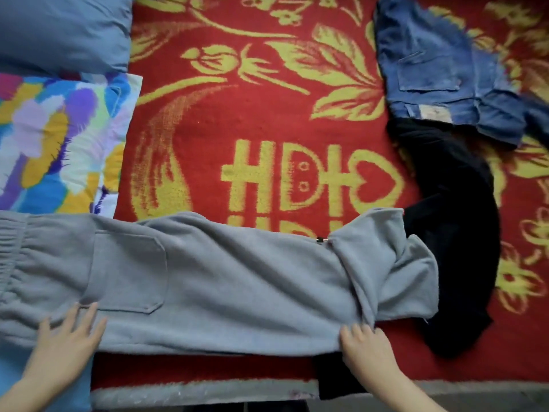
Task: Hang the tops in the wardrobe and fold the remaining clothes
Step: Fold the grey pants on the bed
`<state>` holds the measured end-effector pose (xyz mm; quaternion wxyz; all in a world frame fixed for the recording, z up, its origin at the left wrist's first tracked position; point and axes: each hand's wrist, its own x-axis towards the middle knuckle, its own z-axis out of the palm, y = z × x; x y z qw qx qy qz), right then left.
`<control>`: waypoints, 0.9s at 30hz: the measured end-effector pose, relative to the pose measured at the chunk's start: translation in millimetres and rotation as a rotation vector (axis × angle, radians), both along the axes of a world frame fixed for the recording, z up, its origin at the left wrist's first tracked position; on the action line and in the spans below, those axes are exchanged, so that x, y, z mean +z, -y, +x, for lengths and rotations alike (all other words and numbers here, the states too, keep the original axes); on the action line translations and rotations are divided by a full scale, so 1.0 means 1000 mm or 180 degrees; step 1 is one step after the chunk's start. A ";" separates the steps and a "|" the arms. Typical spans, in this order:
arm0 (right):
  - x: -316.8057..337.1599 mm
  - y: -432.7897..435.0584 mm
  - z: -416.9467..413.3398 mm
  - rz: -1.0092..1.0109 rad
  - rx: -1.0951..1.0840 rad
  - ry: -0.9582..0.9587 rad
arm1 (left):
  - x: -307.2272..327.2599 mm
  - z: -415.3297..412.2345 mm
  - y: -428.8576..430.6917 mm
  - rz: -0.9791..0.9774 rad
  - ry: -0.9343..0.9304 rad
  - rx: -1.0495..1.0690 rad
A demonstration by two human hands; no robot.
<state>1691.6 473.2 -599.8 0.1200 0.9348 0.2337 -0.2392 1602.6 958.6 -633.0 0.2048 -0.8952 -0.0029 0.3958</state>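
Grey sweatpants (225, 281) lie stretched across the near edge of the bed, waistband at the left, a patch pocket facing up, the leg ends folded back at the right. My left hand (64, 341) rests flat on the sweatpants near the pocket, fingers spread. My right hand (364, 347) grips the near hem of the sweatpants, its fingers curled over the cloth. A black garment (454, 221) lies crumpled to the right, partly under the grey legs. Blue denim shorts (439, 69) lie at the far right.
A red blanket with yellow flowers (267, 120) covers the bed. A grey-blue pillow (59, 31) and a multicoloured pillow (56, 138) sit at the left. The bed's near edge (193, 394) runs along the bottom.
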 end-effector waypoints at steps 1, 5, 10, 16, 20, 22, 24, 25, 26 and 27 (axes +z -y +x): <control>0.002 0.005 -0.001 -0.0304 -0.0264 -0.0567 | -0.002 -0.001 0.006 0.0164 -0.0114 0.0004; -0.003 0.015 0.020 -0.0131 -0.1478 -0.0461 | 0.005 0.022 0.059 -0.0043 -0.0011 0.0392; -0.001 0.012 0.054 0.0185 -0.1413 0.0879 | 0.023 0.058 0.141 -0.0823 0.0402 -0.0225; -0.017 -0.009 0.068 -0.0038 -0.1209 0.0941 | 0.016 0.055 0.225 -0.1746 0.0567 -0.0430; -0.030 0.017 0.066 0.0982 -0.2151 0.1153 | 0.007 0.051 0.255 -0.1745 0.0119 -0.0133; -0.026 0.035 0.056 0.2151 -0.3641 0.1635 | -0.001 0.049 0.254 -0.1595 -0.0361 0.0077; -0.021 0.053 0.039 0.3022 -0.5031 0.2014 | -0.009 0.048 0.254 -0.1593 -0.0447 0.0140; -0.021 0.059 0.031 0.3307 -0.5411 0.1880 | -0.010 0.049 0.255 -0.1606 -0.0472 0.0149; -0.023 0.065 0.024 0.3504 -0.5642 0.1689 | -0.010 0.050 0.255 -0.1589 -0.0530 0.0164; -0.025 0.072 0.019 0.3624 -0.5815 0.1576 | -0.011 0.052 0.256 -0.1573 -0.0572 0.0177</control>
